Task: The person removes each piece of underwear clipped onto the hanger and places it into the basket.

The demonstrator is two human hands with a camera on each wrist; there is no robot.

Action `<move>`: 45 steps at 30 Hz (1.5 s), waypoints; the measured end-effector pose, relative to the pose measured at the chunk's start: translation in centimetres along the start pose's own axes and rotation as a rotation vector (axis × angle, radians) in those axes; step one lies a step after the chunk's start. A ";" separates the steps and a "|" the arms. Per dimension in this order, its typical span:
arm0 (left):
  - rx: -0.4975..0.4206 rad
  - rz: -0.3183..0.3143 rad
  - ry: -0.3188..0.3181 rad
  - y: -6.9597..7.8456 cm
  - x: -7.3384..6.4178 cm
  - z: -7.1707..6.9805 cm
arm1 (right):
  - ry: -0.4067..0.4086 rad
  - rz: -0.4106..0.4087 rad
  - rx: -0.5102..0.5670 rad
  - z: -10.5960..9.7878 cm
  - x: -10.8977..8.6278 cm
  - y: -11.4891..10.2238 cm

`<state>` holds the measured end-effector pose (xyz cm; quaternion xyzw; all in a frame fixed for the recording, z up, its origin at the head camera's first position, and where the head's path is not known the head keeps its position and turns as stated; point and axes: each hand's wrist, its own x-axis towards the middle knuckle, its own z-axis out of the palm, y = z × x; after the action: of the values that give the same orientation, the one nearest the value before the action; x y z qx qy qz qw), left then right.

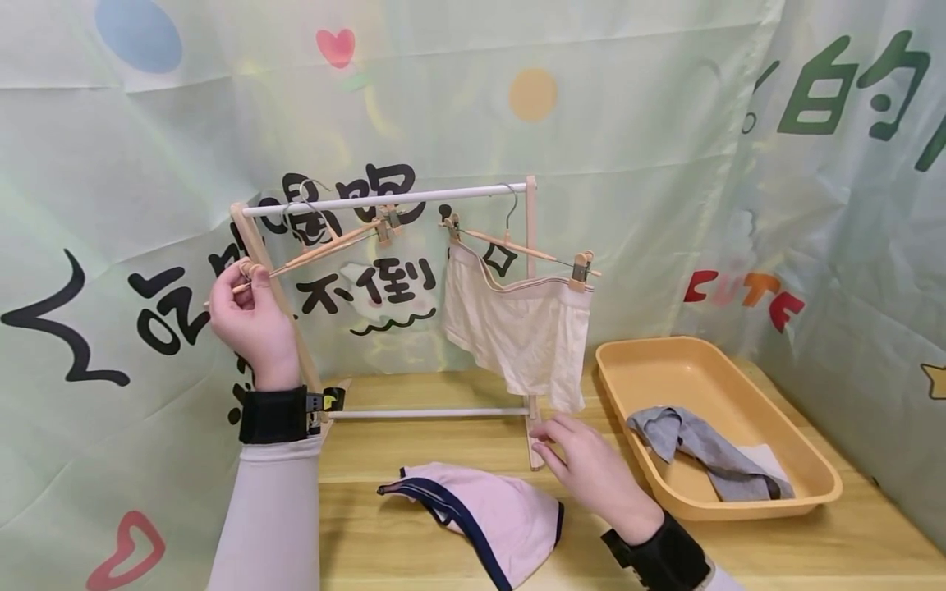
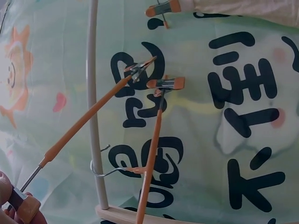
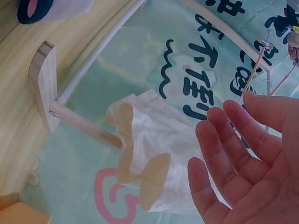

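My left hand [image 1: 254, 324] pinches the clip at one end of a wooden clip hanger [image 2: 86, 119] near the rack's left post. A second clip hanger [image 2: 153, 154] has its hook over the rail beside it. Pale cream underpants [image 1: 517, 320] hang from two clips of another hanger [image 1: 543, 253], farther right on the rail. My right hand [image 1: 591, 468] holds nothing; its fingers are loosely bent, just below the hanging underpants. Pink underpants [image 1: 510, 509] with navy trim lie on the table between my hands.
The small drying rack [image 1: 392, 199] has wooden posts and white bars and stands on the wooden table [image 1: 355, 492]. At the right, a yellow tray [image 1: 643, 361] holds a crumpled grey garment [image 1: 695, 447] and something white. A printed cloth backdrop [image 1: 628, 164] rises behind.
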<state>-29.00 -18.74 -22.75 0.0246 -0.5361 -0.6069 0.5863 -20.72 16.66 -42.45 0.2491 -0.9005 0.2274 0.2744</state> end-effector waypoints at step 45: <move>0.092 -0.053 -0.013 -4.3 -0.6 -0.8 | -0.008 -0.018 0.023 0.0 -0.1 -0.1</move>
<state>-31.24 -19.98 -26.39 0.0616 -0.5662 -0.5971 0.5649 -20.59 16.58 -42.45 0.2614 -0.8966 0.2340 0.2703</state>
